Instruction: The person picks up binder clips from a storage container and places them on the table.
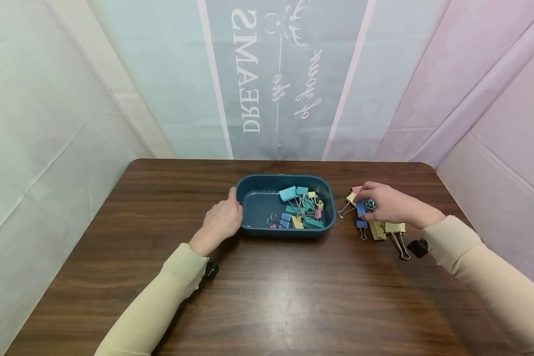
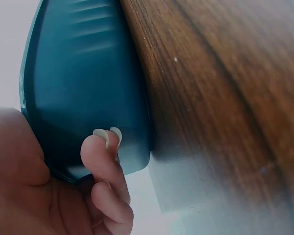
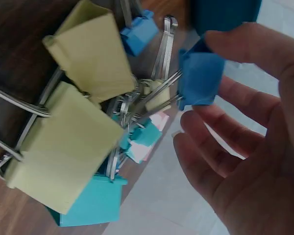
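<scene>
Blue clip (image 3: 201, 76): we're pinching it, right hand (image 1: 384, 203), toward far right corner of table (image 1: 285, 296), left hand (image 1: 222, 218) gripping tray (image 1: 280, 232).

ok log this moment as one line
left hand: holds dark teal tray at left end | right hand: pinches blue binder clip | in tray: multicoloured clips | table, right of tray: loose clips

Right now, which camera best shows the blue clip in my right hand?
Right wrist view: the blue clip is large and close. The head view shows it small; the left wrist, none of it.
</scene>
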The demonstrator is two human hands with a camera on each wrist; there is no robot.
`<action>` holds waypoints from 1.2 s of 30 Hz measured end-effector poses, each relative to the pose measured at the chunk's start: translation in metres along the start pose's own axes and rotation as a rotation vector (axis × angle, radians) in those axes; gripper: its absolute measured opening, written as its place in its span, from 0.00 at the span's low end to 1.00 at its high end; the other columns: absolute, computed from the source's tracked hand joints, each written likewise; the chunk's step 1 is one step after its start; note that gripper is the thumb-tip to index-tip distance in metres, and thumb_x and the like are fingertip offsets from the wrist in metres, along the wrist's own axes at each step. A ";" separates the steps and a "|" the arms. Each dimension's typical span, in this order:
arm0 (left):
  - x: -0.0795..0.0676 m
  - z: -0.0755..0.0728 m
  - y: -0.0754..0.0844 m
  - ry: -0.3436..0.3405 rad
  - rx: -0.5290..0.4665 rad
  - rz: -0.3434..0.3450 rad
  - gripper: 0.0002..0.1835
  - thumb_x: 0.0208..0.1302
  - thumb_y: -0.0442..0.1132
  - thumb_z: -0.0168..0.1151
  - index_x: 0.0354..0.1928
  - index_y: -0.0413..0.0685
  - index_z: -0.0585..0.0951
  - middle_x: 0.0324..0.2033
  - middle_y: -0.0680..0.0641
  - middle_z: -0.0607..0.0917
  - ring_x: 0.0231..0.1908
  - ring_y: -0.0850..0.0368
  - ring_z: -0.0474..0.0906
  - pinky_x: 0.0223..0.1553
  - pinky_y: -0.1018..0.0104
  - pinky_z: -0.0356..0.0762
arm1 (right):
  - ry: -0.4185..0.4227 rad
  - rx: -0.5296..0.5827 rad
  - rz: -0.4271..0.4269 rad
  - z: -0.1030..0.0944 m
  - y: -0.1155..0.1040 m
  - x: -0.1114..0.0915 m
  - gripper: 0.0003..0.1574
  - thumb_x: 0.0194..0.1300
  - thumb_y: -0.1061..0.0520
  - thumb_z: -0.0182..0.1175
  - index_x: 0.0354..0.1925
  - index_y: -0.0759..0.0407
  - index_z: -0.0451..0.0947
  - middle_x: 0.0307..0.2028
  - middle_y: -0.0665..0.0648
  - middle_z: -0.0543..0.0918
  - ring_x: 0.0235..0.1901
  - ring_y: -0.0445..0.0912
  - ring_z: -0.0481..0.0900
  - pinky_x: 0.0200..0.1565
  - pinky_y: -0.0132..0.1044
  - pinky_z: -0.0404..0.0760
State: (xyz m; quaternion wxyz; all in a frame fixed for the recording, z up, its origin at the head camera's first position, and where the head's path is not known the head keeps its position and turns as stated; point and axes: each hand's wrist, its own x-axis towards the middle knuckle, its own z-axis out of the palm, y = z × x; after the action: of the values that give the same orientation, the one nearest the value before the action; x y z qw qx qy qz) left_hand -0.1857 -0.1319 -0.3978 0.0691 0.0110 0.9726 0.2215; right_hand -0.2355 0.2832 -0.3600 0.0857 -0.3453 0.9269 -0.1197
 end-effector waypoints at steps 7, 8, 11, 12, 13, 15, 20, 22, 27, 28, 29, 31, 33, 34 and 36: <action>0.000 0.000 -0.001 0.000 -0.001 -0.008 0.32 0.77 0.42 0.39 0.77 0.38 0.49 0.16 0.46 0.75 0.12 0.51 0.67 0.14 0.62 0.61 | -0.061 -0.041 0.003 0.010 0.004 0.000 0.21 0.52 0.59 0.73 0.46 0.63 0.83 0.45 0.60 0.77 0.40 0.53 0.75 0.42 0.50 0.76; 0.000 0.000 -0.001 -0.001 -0.001 -0.007 0.32 0.77 0.42 0.39 0.77 0.38 0.49 0.16 0.46 0.75 0.12 0.51 0.67 0.14 0.61 0.62 | -0.063 -0.040 0.006 0.011 0.005 -0.001 0.21 0.52 0.59 0.73 0.46 0.63 0.83 0.45 0.61 0.77 0.40 0.52 0.75 0.42 0.49 0.76; 0.000 0.000 -0.001 0.002 -0.001 -0.006 0.32 0.77 0.42 0.39 0.77 0.38 0.49 0.17 0.46 0.76 0.13 0.50 0.69 0.15 0.61 0.63 | -0.055 -0.037 0.006 0.011 0.005 -0.002 0.21 0.53 0.58 0.73 0.46 0.63 0.83 0.45 0.60 0.78 0.40 0.52 0.75 0.43 0.50 0.75; 0.000 0.000 -0.001 0.002 0.000 -0.007 0.32 0.77 0.42 0.39 0.77 0.39 0.49 0.17 0.46 0.76 0.13 0.50 0.69 0.16 0.60 0.64 | -0.047 -0.034 0.002 0.012 0.005 -0.002 0.21 0.54 0.57 0.72 0.46 0.63 0.83 0.46 0.61 0.78 0.41 0.53 0.76 0.44 0.50 0.75; 0.000 0.000 -0.001 0.002 0.001 -0.006 0.32 0.77 0.42 0.39 0.77 0.39 0.49 0.17 0.46 0.76 0.13 0.49 0.70 0.16 0.60 0.64 | -0.037 -0.029 -0.003 0.012 0.005 -0.002 0.20 0.56 0.56 0.72 0.47 0.63 0.83 0.47 0.61 0.78 0.42 0.53 0.77 0.45 0.51 0.76; 0.000 0.000 -0.001 0.004 0.004 -0.005 0.32 0.77 0.42 0.39 0.77 0.39 0.49 0.18 0.46 0.76 0.14 0.49 0.71 0.16 0.60 0.65 | -0.019 -0.005 0.000 0.012 0.005 -0.003 0.19 0.60 0.55 0.70 0.48 0.62 0.83 0.48 0.61 0.79 0.44 0.54 0.78 0.46 0.52 0.76; 0.000 0.000 -0.001 0.008 0.007 0.006 0.31 0.76 0.42 0.39 0.76 0.38 0.50 0.17 0.45 0.76 0.14 0.49 0.70 0.16 0.60 0.64 | 0.032 0.107 0.029 0.012 0.000 0.002 0.21 0.69 0.56 0.63 0.56 0.64 0.78 0.50 0.60 0.81 0.46 0.52 0.81 0.46 0.52 0.78; 0.000 0.000 -0.001 0.010 0.005 0.009 0.31 0.76 0.42 0.40 0.76 0.38 0.50 0.17 0.45 0.75 0.13 0.49 0.69 0.15 0.61 0.63 | 0.049 0.154 0.041 0.012 -0.003 0.006 0.23 0.71 0.56 0.61 0.60 0.64 0.75 0.48 0.58 0.82 0.45 0.51 0.82 0.44 0.51 0.80; -0.001 0.001 -0.001 0.008 0.004 0.013 0.31 0.77 0.42 0.40 0.76 0.39 0.50 0.16 0.45 0.75 0.12 0.50 0.68 0.15 0.61 0.61 | 0.081 0.252 0.102 0.016 -0.016 0.019 0.29 0.75 0.52 0.55 0.68 0.62 0.67 0.47 0.58 0.84 0.42 0.50 0.83 0.41 0.49 0.81; -0.001 0.001 -0.001 0.009 0.005 0.014 0.31 0.77 0.42 0.40 0.76 0.39 0.50 0.16 0.45 0.75 0.12 0.50 0.67 0.14 0.61 0.61 | 0.085 0.269 0.118 0.018 -0.019 0.022 0.30 0.76 0.51 0.54 0.69 0.62 0.66 0.46 0.59 0.84 0.41 0.51 0.84 0.41 0.48 0.81; -0.001 0.001 -0.001 0.011 0.005 0.016 0.31 0.77 0.42 0.40 0.76 0.39 0.50 0.16 0.45 0.75 0.12 0.50 0.67 0.14 0.61 0.61 | 0.089 0.285 0.138 0.020 -0.022 0.025 0.31 0.77 0.49 0.53 0.70 0.61 0.65 0.46 0.59 0.84 0.40 0.51 0.84 0.40 0.47 0.81; -0.001 0.001 -0.001 0.012 0.006 0.020 0.31 0.77 0.41 0.39 0.76 0.38 0.50 0.16 0.45 0.75 0.12 0.51 0.67 0.14 0.62 0.60 | 0.099 0.320 0.170 0.024 -0.028 0.031 0.33 0.77 0.47 0.51 0.71 0.62 0.62 0.45 0.59 0.84 0.36 0.50 0.84 0.37 0.45 0.81; -0.001 0.002 -0.001 0.014 0.007 0.022 0.31 0.77 0.41 0.39 0.76 0.38 0.50 0.15 0.45 0.75 0.11 0.51 0.66 0.14 0.62 0.59 | 0.110 0.350 0.206 0.030 -0.035 0.036 0.34 0.77 0.46 0.51 0.72 0.62 0.61 0.42 0.58 0.84 0.31 0.50 0.83 0.33 0.44 0.80; -0.001 0.002 -0.001 0.015 0.009 0.023 0.31 0.76 0.41 0.39 0.76 0.38 0.50 0.15 0.45 0.75 0.11 0.51 0.66 0.14 0.62 0.59 | 0.120 0.352 0.219 0.032 -0.037 0.039 0.35 0.77 0.46 0.52 0.72 0.63 0.61 0.41 0.58 0.84 0.30 0.49 0.82 0.31 0.43 0.80; -0.001 0.002 -0.001 0.014 0.010 0.023 0.31 0.76 0.41 0.39 0.76 0.38 0.50 0.16 0.46 0.75 0.12 0.51 0.66 0.14 0.62 0.60 | 0.142 0.358 0.247 0.037 -0.042 0.043 0.36 0.76 0.47 0.53 0.71 0.64 0.60 0.40 0.59 0.84 0.28 0.49 0.80 0.28 0.42 0.78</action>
State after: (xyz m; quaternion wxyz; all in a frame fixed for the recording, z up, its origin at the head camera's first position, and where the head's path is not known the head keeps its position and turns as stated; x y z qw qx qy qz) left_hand -0.1847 -0.1319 -0.4000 0.0599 0.0210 0.9740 0.2175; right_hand -0.2327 0.2173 -0.3871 0.0940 -0.1990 0.9298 -0.2949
